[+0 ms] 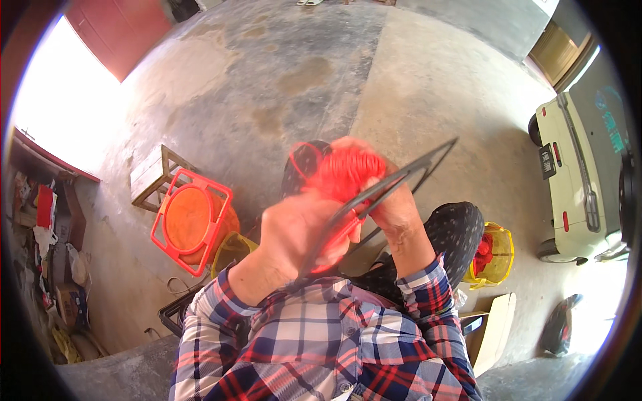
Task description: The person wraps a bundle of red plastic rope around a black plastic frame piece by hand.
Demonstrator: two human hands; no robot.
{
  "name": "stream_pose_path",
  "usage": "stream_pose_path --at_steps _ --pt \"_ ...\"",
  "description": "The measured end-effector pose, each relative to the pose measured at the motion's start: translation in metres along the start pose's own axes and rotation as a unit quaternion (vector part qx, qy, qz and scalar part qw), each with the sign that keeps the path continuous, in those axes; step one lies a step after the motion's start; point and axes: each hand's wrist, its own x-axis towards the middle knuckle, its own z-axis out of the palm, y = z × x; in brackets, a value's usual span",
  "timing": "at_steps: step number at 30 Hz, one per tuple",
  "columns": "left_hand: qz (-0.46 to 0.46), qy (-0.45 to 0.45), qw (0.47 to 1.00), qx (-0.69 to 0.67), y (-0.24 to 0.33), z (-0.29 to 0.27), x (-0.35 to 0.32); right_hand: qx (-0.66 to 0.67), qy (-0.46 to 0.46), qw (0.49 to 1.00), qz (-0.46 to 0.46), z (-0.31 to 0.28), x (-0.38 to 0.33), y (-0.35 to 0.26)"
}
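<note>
A bundle of bright red cord or yarn (pixel 348 172) is held up in front of my lap. My right hand (pixel 396 206) is closed around its right side, with part of the fingers hidden behind the strands. My left hand (pixel 294 224), smeared by motion, is closed at the lower left of the bundle. Red strands show under its fingers. A long black strip bent into a narrow loop (pixel 418 165) slants across both hands, from near my left wrist to the upper right. Which fingers grip the strip is unclear.
To the left, an orange round piece in a red frame (pixel 194 220) leans by a wooden stool (pixel 150 175) and a yellow basket (pixel 234 250). On the right are a yellow basket with red material (pixel 498 257), cardboard (pixel 495 334), a black bag (pixel 562 327) and a parked vehicle (pixel 568 180).
</note>
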Motion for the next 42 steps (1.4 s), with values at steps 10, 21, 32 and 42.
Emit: stream_pose_path --at_steps 10,21,32,42 --pt "-0.045 0.064 0.988 -0.13 -0.023 -0.035 -0.006 -0.026 -0.052 0.998 -0.018 -0.004 -0.003 0.001" --pt "0.13 0.11 0.985 0.006 -0.019 -0.032 0.008 -0.422 0.026 0.866 -0.268 0.02 -0.038 0.013" --pt "0.142 0.013 0.989 -0.027 0.002 -0.041 0.002 0.16 0.113 0.945 -0.262 -0.054 -0.035 -0.032" --pt "0.032 -0.024 0.999 -0.024 0.008 -0.025 0.01 0.19 0.059 0.959 -0.2 -0.053 -0.02 -0.039"
